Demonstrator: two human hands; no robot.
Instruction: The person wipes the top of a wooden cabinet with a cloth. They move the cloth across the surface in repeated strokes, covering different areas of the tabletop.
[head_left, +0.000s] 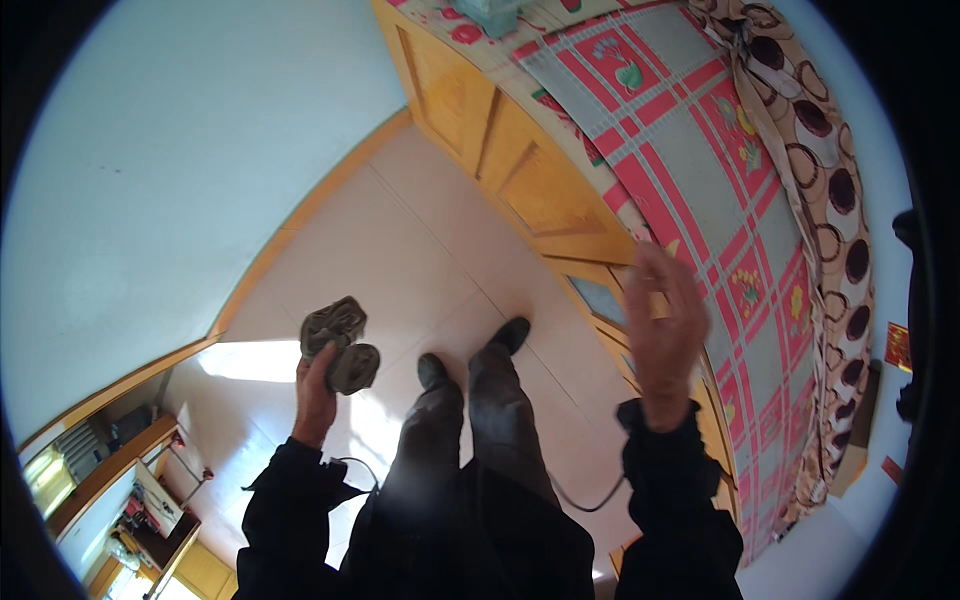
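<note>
My left hand (318, 394) grips a dark olive-brown cloth bundle (334, 334) that bulges into two folded lumps. It is held above the tiled floor, to the left of my feet; the picture does not settle what the cloth is. My right hand (667, 330) is blurred and raised at the edge of the raised bed platform, with no object visible in it. Below and behind that hand lies the pink-and-grey checked cover (686, 150), printed with flowers. I cannot tell whether the fingers touch it.
Wooden panels (517, 172) front the platform on the right. A patterned curtain or cloth (840, 195) runs along its far side. The pale wall (187, 165) with wooden skirting stands left. Open shelving (112, 472) holds items at lower left. A cable (592, 506) hangs near my legs.
</note>
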